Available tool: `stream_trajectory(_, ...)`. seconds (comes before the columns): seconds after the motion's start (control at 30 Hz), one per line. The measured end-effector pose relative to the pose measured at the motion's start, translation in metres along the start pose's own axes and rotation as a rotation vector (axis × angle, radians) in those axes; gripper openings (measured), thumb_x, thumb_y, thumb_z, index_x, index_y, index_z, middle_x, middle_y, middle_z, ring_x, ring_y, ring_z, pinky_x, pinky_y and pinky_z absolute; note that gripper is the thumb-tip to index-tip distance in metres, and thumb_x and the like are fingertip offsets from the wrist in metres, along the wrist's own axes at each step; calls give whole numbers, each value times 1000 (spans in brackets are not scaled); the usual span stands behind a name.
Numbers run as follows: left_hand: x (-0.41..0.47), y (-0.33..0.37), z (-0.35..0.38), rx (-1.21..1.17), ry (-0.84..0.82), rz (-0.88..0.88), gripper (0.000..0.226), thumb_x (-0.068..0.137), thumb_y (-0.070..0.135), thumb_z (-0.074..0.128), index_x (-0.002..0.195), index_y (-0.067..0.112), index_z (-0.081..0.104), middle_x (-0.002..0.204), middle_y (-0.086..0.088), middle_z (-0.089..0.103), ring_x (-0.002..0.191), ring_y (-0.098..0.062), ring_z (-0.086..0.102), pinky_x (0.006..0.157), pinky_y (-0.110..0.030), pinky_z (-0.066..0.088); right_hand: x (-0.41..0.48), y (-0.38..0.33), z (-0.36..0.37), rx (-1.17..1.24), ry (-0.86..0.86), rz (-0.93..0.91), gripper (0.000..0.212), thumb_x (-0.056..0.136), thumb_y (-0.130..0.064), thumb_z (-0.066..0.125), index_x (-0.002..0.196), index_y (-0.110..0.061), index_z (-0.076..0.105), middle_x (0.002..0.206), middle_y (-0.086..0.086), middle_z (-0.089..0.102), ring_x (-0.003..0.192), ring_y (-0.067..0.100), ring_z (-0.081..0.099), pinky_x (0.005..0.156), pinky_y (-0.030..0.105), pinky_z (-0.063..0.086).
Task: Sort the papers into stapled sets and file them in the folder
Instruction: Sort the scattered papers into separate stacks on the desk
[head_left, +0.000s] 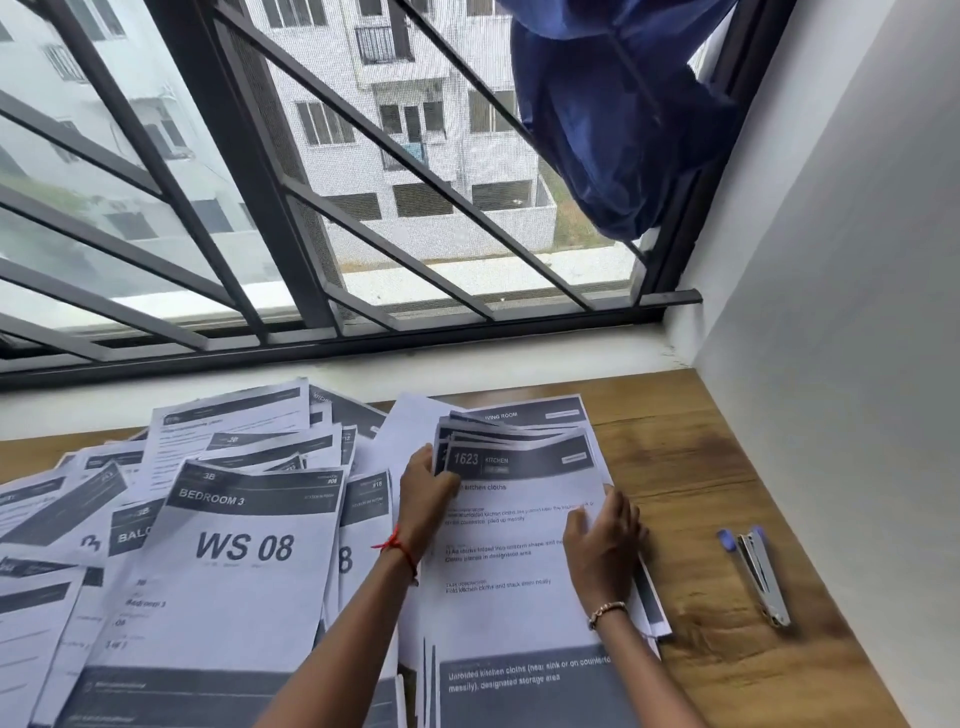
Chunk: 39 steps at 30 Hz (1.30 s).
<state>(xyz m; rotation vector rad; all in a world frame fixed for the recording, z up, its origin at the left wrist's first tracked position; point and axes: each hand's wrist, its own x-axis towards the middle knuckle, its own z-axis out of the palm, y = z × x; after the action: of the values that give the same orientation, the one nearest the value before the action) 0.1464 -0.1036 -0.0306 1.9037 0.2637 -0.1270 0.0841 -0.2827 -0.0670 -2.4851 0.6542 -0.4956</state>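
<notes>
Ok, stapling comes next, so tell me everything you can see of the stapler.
The stapler has a silvery metal body and blue plastic tips at its far end. It lies on the wooden table, pointing away from the person, its two arms slightly spread at the blue end and joined at the near end. It sits right of the stack of papers, apart from it; only the table touches it.

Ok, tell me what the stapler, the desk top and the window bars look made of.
Stapler: bare silvery metal by its sheen, with blue ends, probably plastic.
Desk top: brown wood grain, matt; solid wood or laminate, cannot tell.
Window bars: dark, straight, slim sections, likely painted metal.
</notes>
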Motion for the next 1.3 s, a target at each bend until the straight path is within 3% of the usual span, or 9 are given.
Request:
stream_trajectory(0.2, -2, 9, -3, -119, -39, -63, 29, 46, 12, 48, 68, -3, 59, 68, -9, 56, 68, -18, 45, 60, -33, 35, 0, 2, 1, -12, 5, 0, 44, 72, -28, 36, 98, 1, 58, 92, 20, 64, 84, 36, 59, 73, 39, 33)
stream_trajectory(0.3, -14, 6, -1, -124, -59, 72, 39, 56, 5, 48, 92, 6, 63, 81, -6, 68, 70, -19, 57, 63, -32, 47, -1, 3, 0, -5, -8, 3, 45, 72, -27, 36, 99, 0, 58, 92, 19, 64, 84, 36, 59, 74, 38, 32)
stream_trajectory(0.4, -32, -1, -1, -167, -70, 106, 56, 69, 0, 50, 120, 20, 40, 90, -9, 68, 73, -14, 59, 65, -25, 46, 0, 3, 2, 8, -3, 0, 44, 71, -27, 37, 99, 0, 58, 93, 19, 64, 85, 36, 58, 74, 36, 29)
stream_trajectory(0.57, -63, -13, -10, 26, -25, 73, 40, 72, 15, 56, 112, 14, 50, 99, 2, 64, 90, -17, 62, 70, -21, 46, -2, 0, 0, 44, 37, 1, 46, 71, -28, 36, 99, 0, 58, 94, 20, 61, 90, 36, 55, 76, 40, 38)
stream_trajectory(0.7, -84, -21, -3, 144, -32, 127, 47, 83, 6, 62, 125, 15, 40, 107, 9, 55, 88, -6, 56, 80, -16, 39, -1, -3, -4, 15, 56, 45, 44, 71, -30, 36, 95, 0, 57, 95, 21, 56, 90, 30, 44, 75, 42, 40)
stream_trajectory(0.83, -86, -24, -6, 53, -31, 158, 49, 83, 7, 64, 121, 27, 42, 116, 13, 56, 104, -5, 56, 91, -20, 43, 2, -3, -4, 0, -10, 47, 49, 71, -34, 39, 99, 1, 58, 97, 21, 55, 91, 32, 46, 76, 43, 41)
stream_trajectory(1.0, -89, -15, -14, -134, -85, 198, 45, 80, 9, 61, 121, 20, 46, 120, 2, 60, 110, -11, 59, 97, -37, 48, 18, -3, -13, 124, -119, 171, 45, 80, -28, 64, 115, 1, 56, 115, 21, 51, 109, 34, 42, 90, 42, 33)
stream_trajectory(1.13, -90, -1, -16, -238, -159, 214, 55, 75, 5, 56, 127, 15, 41, 121, -5, 61, 110, -17, 61, 95, -39, 50, 29, -3, -30, 182, -225, 201, 60, 80, -45, 65, 122, -4, 53, 124, 16, 46, 116, 29, 37, 96, 37, 31)
stream_trajectory(1.3, -99, 10, -22, -266, -213, 269, 49, 74, 5, 56, 121, 13, 51, 118, -10, 63, 110, -23, 61, 93, -38, 50, 30, 9, -51, 657, -417, 348, 84, 58, -59, 78, 121, -9, 53, 120, 10, 59, 109, 26, 56, 94, 38, 47)
